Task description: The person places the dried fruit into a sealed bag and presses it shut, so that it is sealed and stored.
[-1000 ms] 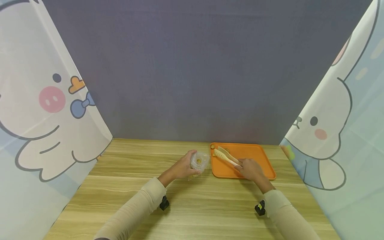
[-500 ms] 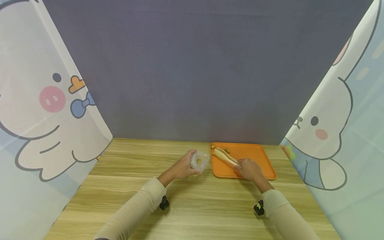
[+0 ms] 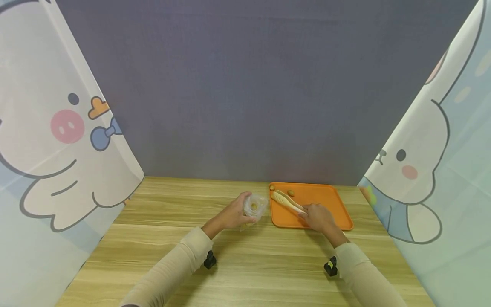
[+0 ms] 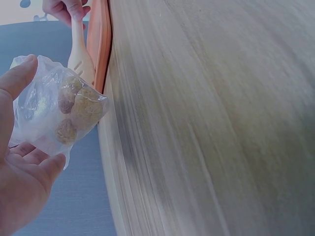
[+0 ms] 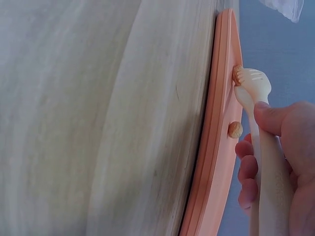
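Note:
My left hand (image 3: 235, 213) grips a clear plastic bag (image 3: 256, 205) by its side, thumb and fingers around its mouth. Several walnuts (image 4: 81, 102) lie inside the bag in the left wrist view. My right hand (image 3: 320, 218) holds cream-coloured tongs (image 3: 287, 202), thumb on one arm and fingers curled round the other. At the tongs' tips a walnut (image 5: 237, 75) sits between the arms, against the tray. Two more walnuts rest on the orange tray (image 3: 326, 204): one walnut (image 3: 272, 187) in its far left corner, another walnut (image 3: 291, 193) near the far edge.
The tray lies on a wood-grain table (image 3: 172, 204), right of the bag. A grey panel (image 3: 245, 94) rises behind the table, and cartoon-printed sheets (image 3: 414, 170) stand at both sides. Small black devices (image 3: 330, 266) are at both wrists.
The tongs' arms have drawn closer together around a walnut at the tray's left side, and their tips have shifted slightly left. The left hand and bag have stayed in place.

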A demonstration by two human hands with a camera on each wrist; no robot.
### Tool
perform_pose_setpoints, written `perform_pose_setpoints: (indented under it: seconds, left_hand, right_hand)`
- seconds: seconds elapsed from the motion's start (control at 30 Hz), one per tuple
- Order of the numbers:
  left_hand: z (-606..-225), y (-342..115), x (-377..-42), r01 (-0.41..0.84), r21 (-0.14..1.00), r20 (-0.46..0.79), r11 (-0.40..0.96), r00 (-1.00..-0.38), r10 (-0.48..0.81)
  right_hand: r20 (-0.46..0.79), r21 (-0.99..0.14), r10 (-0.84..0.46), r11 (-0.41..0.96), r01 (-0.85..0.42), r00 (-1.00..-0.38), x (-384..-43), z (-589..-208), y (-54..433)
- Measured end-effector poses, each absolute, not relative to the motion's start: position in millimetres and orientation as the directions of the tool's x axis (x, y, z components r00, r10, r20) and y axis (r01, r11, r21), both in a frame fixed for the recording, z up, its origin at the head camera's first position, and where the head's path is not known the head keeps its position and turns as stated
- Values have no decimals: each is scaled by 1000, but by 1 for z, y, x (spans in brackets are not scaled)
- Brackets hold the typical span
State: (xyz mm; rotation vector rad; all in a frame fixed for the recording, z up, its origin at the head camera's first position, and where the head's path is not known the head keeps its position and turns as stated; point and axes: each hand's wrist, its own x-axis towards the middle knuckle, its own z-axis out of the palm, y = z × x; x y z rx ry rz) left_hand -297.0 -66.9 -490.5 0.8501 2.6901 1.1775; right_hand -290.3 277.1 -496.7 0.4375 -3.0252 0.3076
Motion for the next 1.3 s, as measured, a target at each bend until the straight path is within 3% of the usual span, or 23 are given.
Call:
perform_pose_setpoints:
  seconds: [1.3]
  left_hand:
    - [-490,-69,-297,459,698,139,550,-840,525]
  right_hand:
    - [184,-211,-260,931,-296,-948,-265,-486,292]
